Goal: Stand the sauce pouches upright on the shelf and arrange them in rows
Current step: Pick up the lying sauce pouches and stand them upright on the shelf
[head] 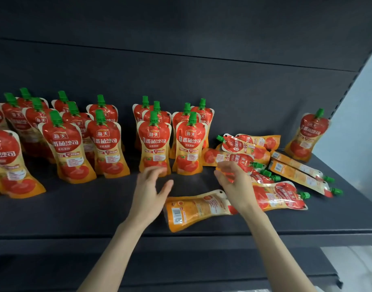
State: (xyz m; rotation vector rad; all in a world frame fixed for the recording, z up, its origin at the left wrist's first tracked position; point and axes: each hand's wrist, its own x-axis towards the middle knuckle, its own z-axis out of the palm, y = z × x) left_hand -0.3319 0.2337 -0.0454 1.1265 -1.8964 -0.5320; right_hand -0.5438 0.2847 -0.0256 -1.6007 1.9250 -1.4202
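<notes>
Glossy red-and-orange sauce pouches with green caps (pixel 154 144) stand in rows on the dark grey shelf (pixel 75 213). More flat-lying pouches (pixel 197 209) are heaped at its right end. The left hand (pixel 151 190) is spread open and empty just before a standing pouch. The right hand (pixel 233 184), loosely curled and holding nothing, hangs over the heap.

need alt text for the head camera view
Two open hands reach over a dark shelf: the left hand before rows of upright tomato sauce pouches, the right hand over a heap of pouches lying flat. One pouch stands alone at far right.
</notes>
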